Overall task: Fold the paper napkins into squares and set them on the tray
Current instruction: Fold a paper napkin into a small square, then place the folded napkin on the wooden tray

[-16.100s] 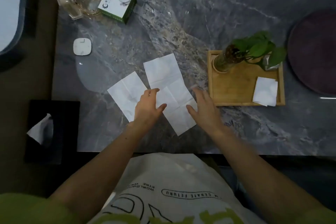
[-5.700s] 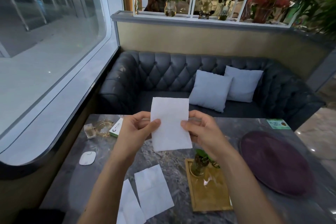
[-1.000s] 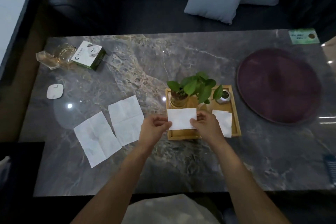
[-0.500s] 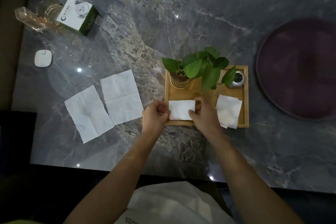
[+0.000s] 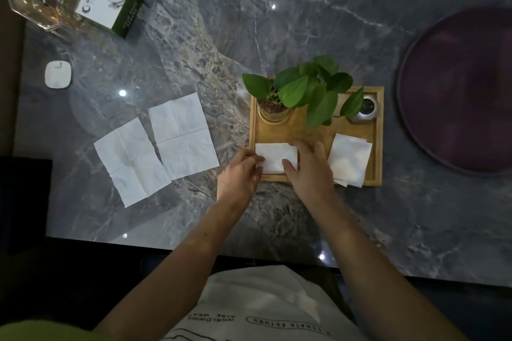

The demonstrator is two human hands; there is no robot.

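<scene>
Napkin (image 5: pixel 273 157) pinched between left hand (image 5: pixel 239 178) and right hand (image 5: pixel 310 171).

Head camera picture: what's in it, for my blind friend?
Left hand and right hand hold a folded white paper napkin on a wooden tray, beside another folded napkin and a green potted plant. Two unfolded white napkins lie on the grey marble table.

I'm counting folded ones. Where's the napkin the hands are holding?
Head view: the folded napkin is at the near-left corner of the wooden tray, held between the left hand and right hand, in front of the potted plant.
</scene>
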